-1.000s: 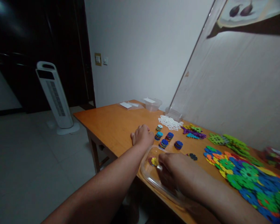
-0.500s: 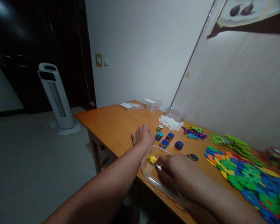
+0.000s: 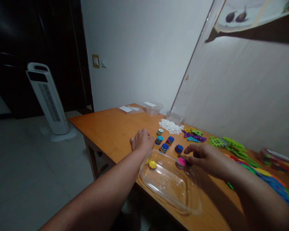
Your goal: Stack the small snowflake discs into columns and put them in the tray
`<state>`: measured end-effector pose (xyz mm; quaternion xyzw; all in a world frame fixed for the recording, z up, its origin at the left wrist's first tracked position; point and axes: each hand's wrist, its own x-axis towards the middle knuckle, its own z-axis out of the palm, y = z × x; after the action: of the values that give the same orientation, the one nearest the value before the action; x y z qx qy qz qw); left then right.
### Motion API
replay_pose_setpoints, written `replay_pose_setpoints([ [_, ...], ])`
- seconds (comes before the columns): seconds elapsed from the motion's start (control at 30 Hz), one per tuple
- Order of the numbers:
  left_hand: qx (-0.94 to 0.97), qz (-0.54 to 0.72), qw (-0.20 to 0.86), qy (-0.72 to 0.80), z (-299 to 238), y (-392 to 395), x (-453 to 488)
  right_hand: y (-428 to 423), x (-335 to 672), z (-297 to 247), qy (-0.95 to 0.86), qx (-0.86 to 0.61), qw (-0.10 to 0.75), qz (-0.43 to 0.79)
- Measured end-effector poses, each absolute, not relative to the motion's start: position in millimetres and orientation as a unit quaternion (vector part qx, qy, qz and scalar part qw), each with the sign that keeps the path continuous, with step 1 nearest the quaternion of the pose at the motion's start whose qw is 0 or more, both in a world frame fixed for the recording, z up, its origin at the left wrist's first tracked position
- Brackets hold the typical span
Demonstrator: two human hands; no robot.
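My left hand (image 3: 142,140) rests palm down on the table, just past the far left corner of a clear plastic tray (image 3: 166,183). It grips nothing that I can see. Inside the tray, near its left end, stands a short stack of flower-shaped discs with a yellow top (image 3: 152,165). My right hand (image 3: 195,154) is beyond the tray's far edge, thumb and index finger apart. A pink-topped disc stack (image 3: 181,163) stands close to its fingertips. Something dark, partly hidden, lies under that hand.
Several disc stacks, one blue-topped (image 3: 179,148), stand past the tray. White lattice pieces (image 3: 171,126), green pieces (image 3: 233,146) and a loose blue-green disc pile (image 3: 274,183) lie along the wall. A clear bowl (image 3: 153,109) stands at the back, a tower fan (image 3: 48,99) on the floor.
My right hand has left the tray beside the yellow-topped stack and moved away, over the far edge. The pink-topped stack is uncovered. My left hand stays put; the view has shifted slightly.
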<state>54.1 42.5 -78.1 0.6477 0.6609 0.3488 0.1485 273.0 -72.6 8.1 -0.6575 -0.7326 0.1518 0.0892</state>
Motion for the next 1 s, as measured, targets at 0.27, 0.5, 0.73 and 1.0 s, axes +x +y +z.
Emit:
replay_pose_setpoints([
  [0.27,0.647,0.352,0.140,0.662,-81,44,54,-66,281,-14,-0.734,-0.634,0.076,0.230],
  [0.5,0.647,0.346,0.144,0.663,-80,44,54,-66,280,-14,-0.738,-0.638,0.061,0.213],
  [0.73,0.646,0.342,0.150,0.665,-77,41,55,-75,271,10,-0.749,-0.634,0.099,0.167],
  [1.0,0.646,0.342,0.157,0.664,-77,40,54,-100,198,16,-0.816,-0.556,0.093,0.128],
])
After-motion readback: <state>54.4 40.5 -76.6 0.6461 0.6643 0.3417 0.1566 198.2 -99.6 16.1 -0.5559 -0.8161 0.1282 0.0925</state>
